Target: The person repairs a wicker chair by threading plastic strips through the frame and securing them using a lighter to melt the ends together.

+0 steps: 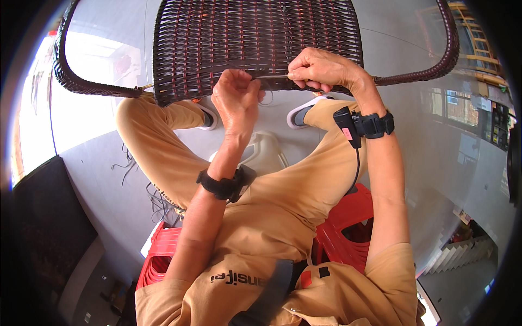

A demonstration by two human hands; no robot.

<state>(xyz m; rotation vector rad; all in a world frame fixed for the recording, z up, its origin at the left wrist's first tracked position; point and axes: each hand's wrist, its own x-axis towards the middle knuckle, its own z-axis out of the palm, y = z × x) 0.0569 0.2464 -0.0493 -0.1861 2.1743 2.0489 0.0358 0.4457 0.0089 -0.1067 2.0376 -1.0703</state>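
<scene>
In front of me is a woven wicker chair [255,38] in dark brown with reddish strands, its near edge between my hands. A thin, light-catching strand [273,76] runs along that edge from hand to hand. My left hand [235,100] is closed at the strand's left end, fingers curled and thumb pressed in; its exact grip is partly hidden. My right hand [325,69] pinches the other end between thumb and forefinger, knuckles over the weave. Below the edge, beside my left thumb, hangs a fine loop [266,99].
Wrapped, curved arms of the chair [450,49] stick out on both sides. Between my legs stands a pale plastic object [263,149]. I sit on red plastic stools [348,223]. Loose dark cords [160,204] lie on the grey floor at left. Shelving stands far right.
</scene>
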